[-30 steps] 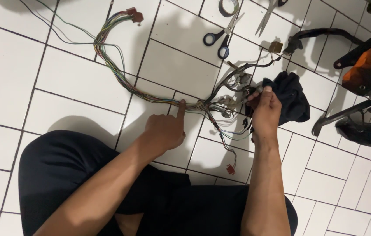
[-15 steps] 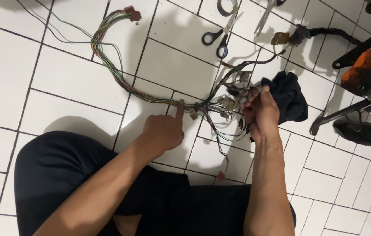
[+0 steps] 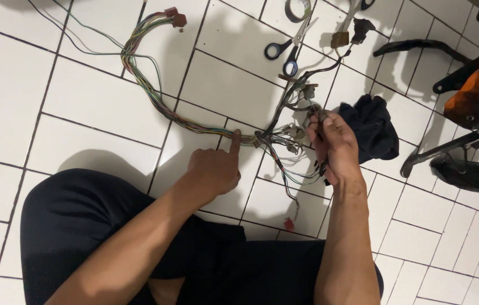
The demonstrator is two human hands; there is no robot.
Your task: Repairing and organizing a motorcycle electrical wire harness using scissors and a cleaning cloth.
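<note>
Head view, looking down at a white tiled floor where the person sits with dark-trousered legs folded. The left hand is mostly curled into a loose fist, with only the index finger extended; its tip presses on the multicoloured wire harness at the point where the bundle fans out into branches. The left forearm runs up from the lower left, crossing over the knee, wrist straight, back of the hand facing the camera. The right hand is closed around a cluster of harness branches and small connectors; thumb and fingertips pinch together at the top of the hand, gripping wires, though exactly which connector is pinched cannot be told. The right forearm rises nearly vertically from the bottom edge, back of the hand to the camera. The harness lies on the tiles between and above both hands: its main bundle arcs up and left to a reddish-brown connector, and thin loose leads trail down below the right hand to a small red terminal. A dark cloth lies just right of the right hand, touching it. Blue-handled scissors lie above, well apart from both hands. Black and orange frame parts occupy the right edge.
</note>
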